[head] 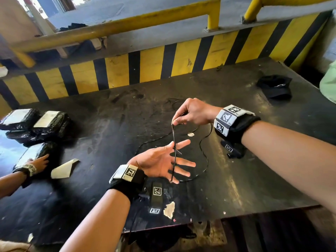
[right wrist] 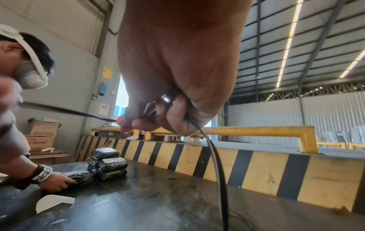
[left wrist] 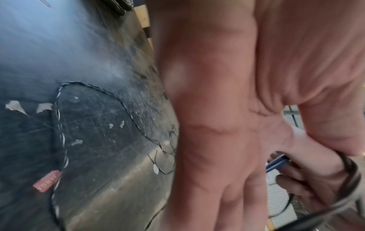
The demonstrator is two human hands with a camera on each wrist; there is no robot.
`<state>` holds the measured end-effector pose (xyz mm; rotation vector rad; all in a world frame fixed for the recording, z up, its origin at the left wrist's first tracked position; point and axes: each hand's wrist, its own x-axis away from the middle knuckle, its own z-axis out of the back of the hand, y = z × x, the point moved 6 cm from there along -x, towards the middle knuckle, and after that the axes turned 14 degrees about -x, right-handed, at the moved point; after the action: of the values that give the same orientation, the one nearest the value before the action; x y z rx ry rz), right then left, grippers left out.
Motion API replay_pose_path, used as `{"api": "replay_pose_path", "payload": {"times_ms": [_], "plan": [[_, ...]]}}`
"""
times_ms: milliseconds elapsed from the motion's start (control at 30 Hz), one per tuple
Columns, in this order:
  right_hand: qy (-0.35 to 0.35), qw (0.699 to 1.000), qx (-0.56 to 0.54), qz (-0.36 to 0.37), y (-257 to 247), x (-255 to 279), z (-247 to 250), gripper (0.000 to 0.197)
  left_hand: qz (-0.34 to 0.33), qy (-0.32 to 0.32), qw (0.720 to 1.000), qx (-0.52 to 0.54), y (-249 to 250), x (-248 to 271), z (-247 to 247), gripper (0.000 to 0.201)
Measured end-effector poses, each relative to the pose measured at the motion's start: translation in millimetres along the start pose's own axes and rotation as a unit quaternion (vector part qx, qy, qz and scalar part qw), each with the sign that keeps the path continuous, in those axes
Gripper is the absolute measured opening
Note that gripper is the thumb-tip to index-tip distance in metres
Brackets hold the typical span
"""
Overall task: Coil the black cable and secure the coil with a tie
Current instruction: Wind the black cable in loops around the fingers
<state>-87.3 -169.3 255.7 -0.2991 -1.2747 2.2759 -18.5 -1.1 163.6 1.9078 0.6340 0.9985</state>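
The thin black cable (head: 204, 142) lies in loose loops on the dark table (head: 109, 124). My right hand (head: 175, 122) is raised above the table and pinches a doubled length of it between thumb and fingertips. From that pinch the strand runs down across my left hand (head: 174, 159), which is palm up with straight, spread fingers. In the right wrist view the right hand (right wrist: 138, 123) grips the cable (right wrist: 215, 164), one strand dropping to the table. The left wrist view shows the left hand's (left wrist: 227, 140) palm and the cable (left wrist: 59, 109) on the table. I see no tie for certain.
Several black wrapped packages (head: 36, 122) sit at the table's left, with another person's hand (head: 38, 163) on one. A white paper scrap (head: 63, 168), a black marked device (head: 156, 195) and a black cloth (head: 274, 86) lie around. A yellow-black striped barrier (head: 163, 60) borders the far side.
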Motion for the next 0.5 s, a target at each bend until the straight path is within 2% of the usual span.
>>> {"api": "replay_pose_path", "payload": {"times_ms": [133,367,467,500], "plan": [[0.003,0.999,-0.038,-0.016,20.9,-2.7,-8.5,0.014,-0.018,-0.031,0.999,0.019,8.8,-1.4,-8.5,0.060],[-0.030,0.983,-0.163,-0.073,80.5,21.3,-52.3,0.011,-0.101,-0.053,0.993,0.040,39.3,4.8,-13.8,0.054],[-0.020,0.978,-0.189,-0.091,99.7,37.2,-83.1,0.034,-0.143,-0.037,0.988,0.048,57.4,7.7,-6.7,0.045],[-0.011,0.974,-0.207,-0.092,103.0,41.5,-92.8,0.036,-0.155,-0.031,0.986,0.046,63.4,8.1,-2.3,0.044]]}}
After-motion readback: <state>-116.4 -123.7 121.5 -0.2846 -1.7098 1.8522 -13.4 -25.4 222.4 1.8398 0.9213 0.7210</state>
